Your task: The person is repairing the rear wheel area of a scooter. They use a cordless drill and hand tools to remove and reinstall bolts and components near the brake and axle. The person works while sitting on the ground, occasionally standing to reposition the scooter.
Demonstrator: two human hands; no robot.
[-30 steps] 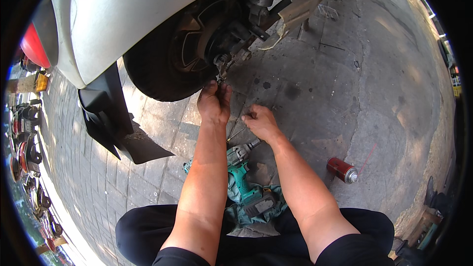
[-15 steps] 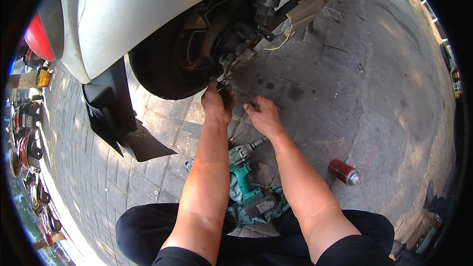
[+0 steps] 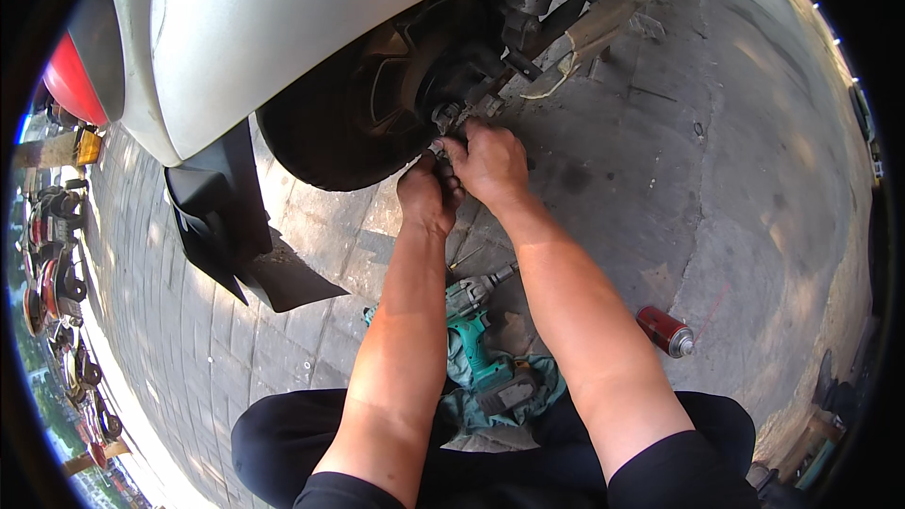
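My left hand (image 3: 430, 192) is closed, with dark, greasy fingers curled up just below the wheel's hub. My right hand (image 3: 492, 166) has its fingertips pinched together close beside it, reaching up to a small metal fitting (image 3: 446, 117) under the axle. What either hand grips is too small and too covered by fingers to make out. Behind them stands the dark wheel (image 3: 377, 99), beneath the silver car body (image 3: 255, 28). On the ground between my forearms lies a teal cordless impact wrench (image 3: 479, 351), resting partly on a green cloth (image 3: 550, 379).
A red spray can (image 3: 665, 331) lies on its side to the right. A black plastic splash panel (image 3: 222, 217) hangs from the car at left. Under the car a bent pale shield (image 3: 603, 24) sticks out. Parked motorbikes (image 3: 71, 292) line the far left.
My right hand has moved up and left, to the metal fitting beside my left hand. My left hand has dropped slightly. The view has shifted a little.
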